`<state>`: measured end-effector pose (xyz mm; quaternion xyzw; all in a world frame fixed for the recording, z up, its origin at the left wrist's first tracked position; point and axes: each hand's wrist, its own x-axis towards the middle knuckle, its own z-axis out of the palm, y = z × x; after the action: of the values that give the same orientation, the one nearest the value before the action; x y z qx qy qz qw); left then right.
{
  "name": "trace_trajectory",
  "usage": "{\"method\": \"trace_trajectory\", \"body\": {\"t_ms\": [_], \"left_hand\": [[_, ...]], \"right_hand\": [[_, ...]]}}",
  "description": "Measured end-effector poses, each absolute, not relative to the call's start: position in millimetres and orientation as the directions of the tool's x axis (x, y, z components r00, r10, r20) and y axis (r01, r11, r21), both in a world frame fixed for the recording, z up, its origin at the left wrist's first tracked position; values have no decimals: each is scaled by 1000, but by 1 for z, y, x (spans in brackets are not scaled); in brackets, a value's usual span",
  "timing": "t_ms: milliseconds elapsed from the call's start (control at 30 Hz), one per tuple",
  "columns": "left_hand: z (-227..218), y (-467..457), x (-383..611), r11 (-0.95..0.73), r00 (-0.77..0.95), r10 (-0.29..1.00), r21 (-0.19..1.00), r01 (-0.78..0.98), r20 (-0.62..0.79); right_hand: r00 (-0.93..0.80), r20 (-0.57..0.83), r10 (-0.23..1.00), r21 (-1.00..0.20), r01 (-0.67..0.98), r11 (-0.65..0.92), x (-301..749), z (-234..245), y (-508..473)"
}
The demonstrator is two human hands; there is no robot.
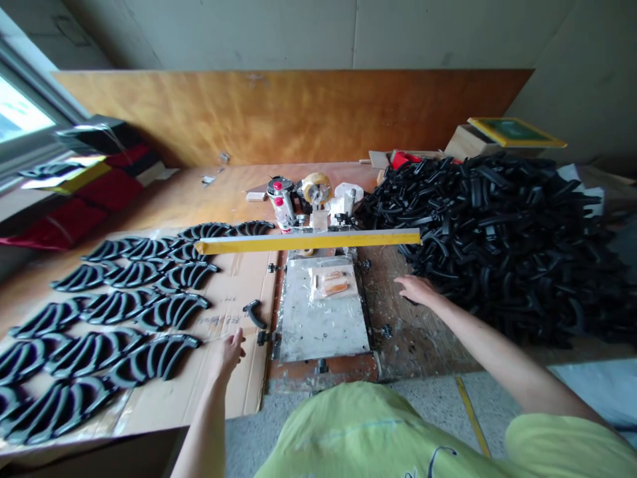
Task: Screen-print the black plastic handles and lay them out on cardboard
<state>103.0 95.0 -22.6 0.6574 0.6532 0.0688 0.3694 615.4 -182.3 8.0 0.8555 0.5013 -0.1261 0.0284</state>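
Note:
My left hand hovers over the cardboard sheet, fingers spread and holding nothing, just right of the rows of black curved plastic parts. One small black part lies alone a little beyond its fingertips. My right hand reaches toward the edge of the big heap of black parts; its fingers look loosely extended and nothing shows in them. Between the hands sits a grey metal plate with a small orange piece taped on it. A yellow-edged screen frame stands raised above the plate.
At the back of the wooden bench stand a spray can, a tape roll and small white items. Red and black material lies at the far left by the window. A green-and-yellow frame rests on a box at back right.

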Motion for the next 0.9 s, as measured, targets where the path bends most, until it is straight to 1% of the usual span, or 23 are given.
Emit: {"method": "trace_trajectory", "body": {"t_ms": [33, 67, 100, 133, 167, 200, 233, 267, 300, 333, 367, 467, 567, 667, 767, 800, 900], "left_hand": [[-20, 93, 102, 154, 124, 910, 599, 786, -396], [-16, 91, 103, 177, 116, 910, 625, 760, -399], [-13, 90, 104, 191, 116, 910, 651, 735, -398], [-9, 90, 106, 190, 122, 913, 674, 714, -388], [-6, 90, 109, 185, 131, 917, 695, 695, -376], [-2, 91, 113, 181, 140, 920, 713, 678, -367], [1, 91, 117, 177, 148, 922, 728, 662, -358], [5, 91, 122, 173, 155, 923, 741, 649, -351], [9, 91, 126, 168, 163, 924, 751, 638, -345], [14, 91, 131, 162, 170, 926, 760, 629, -338], [18, 90, 136, 153, 177, 928, 769, 621, -328], [29, 87, 147, 123, 185, 942, 799, 588, -281], [34, 86, 155, 119, 187, 947, 823, 556, -263], [34, 87, 161, 99, 218, 941, 827, 553, -258], [32, 87, 169, 76, 239, 937, 819, 569, -253], [32, 86, 171, 74, 243, 936, 816, 573, -256], [31, 85, 177, 65, 256, 932, 812, 580, -257]], "right_hand": [[491, -151, 858, -77, 859, -505, 620, 23, -177], [546, -19, 838, -62, 835, -546, 627, 40, -173], [619, 135, 774, -47, 784, -619, 637, 58, -169], [693, 281, 664, -48, 701, -711, 650, 75, -167], [758, 376, 532, -78, 599, -797, 664, 90, -166], [818, 400, 413, -127, 495, -859, 679, 102, -165], [872, 367, 324, -176, 407, -896, 692, 110, -164], [913, 300, 275, -211, 345, -915, 704, 115, -163], [939, 230, 256, -227, 307, -924, 713, 116, -162], [951, 181, 249, -222, 286, -932, 720, 114, -161], [955, 163, 248, -201, 278, -939, 723, 111, -161], [938, 221, 268, -118, 299, -947, 718, 93, -164], [895, 297, 334, -88, 374, -923, 705, 75, -176], [863, 323, 389, -130, 447, -885, 692, 63, -190], [869, 263, 419, -203, 474, -857, 677, 56, -199], [859, 242, 452, -215, 502, -838, 670, 54, -200], [763, 183, 620, -228, 646, -729, 648, 45, -200]]}}
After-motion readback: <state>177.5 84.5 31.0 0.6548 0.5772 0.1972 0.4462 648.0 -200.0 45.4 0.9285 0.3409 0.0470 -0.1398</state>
